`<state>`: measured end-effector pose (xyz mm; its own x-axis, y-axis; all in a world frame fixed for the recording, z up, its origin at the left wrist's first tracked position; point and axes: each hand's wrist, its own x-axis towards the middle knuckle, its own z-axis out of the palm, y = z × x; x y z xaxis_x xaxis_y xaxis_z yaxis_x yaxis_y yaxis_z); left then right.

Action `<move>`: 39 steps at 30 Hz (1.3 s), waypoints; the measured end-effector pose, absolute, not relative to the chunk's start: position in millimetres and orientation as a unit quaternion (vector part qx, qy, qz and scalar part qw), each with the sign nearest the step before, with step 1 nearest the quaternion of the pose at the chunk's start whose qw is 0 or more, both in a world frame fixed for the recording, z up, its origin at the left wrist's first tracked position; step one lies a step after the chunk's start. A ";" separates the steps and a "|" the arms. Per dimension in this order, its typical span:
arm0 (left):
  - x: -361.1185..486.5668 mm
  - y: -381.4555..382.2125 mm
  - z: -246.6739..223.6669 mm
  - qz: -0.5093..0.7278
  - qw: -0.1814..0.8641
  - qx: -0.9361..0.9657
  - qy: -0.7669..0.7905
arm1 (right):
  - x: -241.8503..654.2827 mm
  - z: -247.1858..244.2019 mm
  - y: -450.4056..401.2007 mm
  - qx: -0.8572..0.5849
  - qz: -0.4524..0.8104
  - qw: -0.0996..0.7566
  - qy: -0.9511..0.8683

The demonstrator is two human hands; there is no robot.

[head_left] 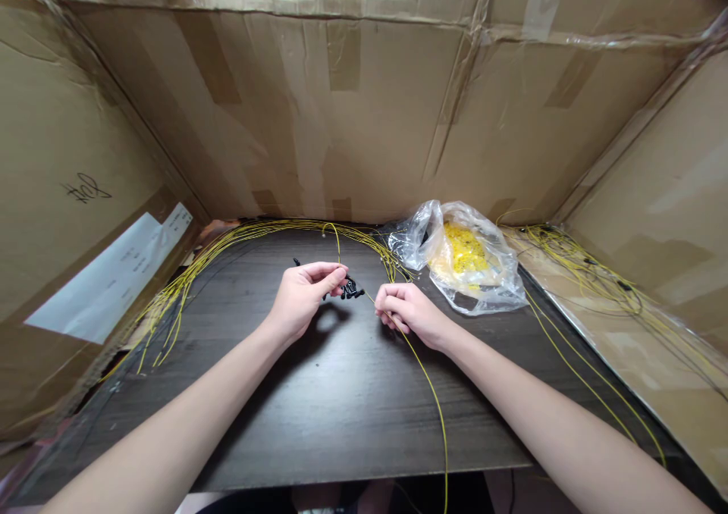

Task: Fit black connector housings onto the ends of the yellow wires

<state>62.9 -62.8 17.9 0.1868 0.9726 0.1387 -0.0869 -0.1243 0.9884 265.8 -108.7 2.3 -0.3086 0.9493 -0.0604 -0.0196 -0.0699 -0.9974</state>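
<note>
My left hand (pixel 307 294) is closed in a pinch, thumb against forefinger, on a thin yellow cable (pixel 435 393). A short end of it curls up above the fingertips. My right hand (pixel 410 311) is closed around the same cable a little to the right. From there the cable runs down over the table's front edge. Just beyond and beneath my left fingertips lie several small black parts (pixel 351 289), partly hidden by the hand; they look like slim connector pieces.
A bundle of yellow cables (pixel 239 232) arcs along the back of the dark table (pixel 341 408). An open clear plastic bag (pixel 494 290) holds small yellow pieces (pixel 463 247). More cables (pixel 591 271) lie on cardboard at right. Cardboard walls (pixel 273 120) enclose the back and sides.
</note>
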 end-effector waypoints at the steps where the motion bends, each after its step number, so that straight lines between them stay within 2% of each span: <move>1: 63.0 -64.2 18.4 0.489 0.530 0.570 0.395 | 266.2 2.8 -108.6 -0.418 0.600 0.406 -0.549; 10: 74.0 -81.2 18.9 0.387 0.561 0.625 0.380 | 266.9 2.1 -109.3 -0.389 0.611 0.407 -0.557; 23: 72.6 -77.1 17.4 0.410 0.542 0.615 0.400 | 266.8 5.5 -108.7 -0.400 0.600 0.379 -0.580; 33: 60.9 -61.5 16.7 0.461 0.522 0.585 0.415 | 275.4 6.3 -108.9 -0.391 0.625 0.314 -0.598; 39: 66.3 -71.4 18.7 0.411 0.533 0.621 0.402 | 269.6 2.4 -107.9 -0.390 0.613 0.358 -0.586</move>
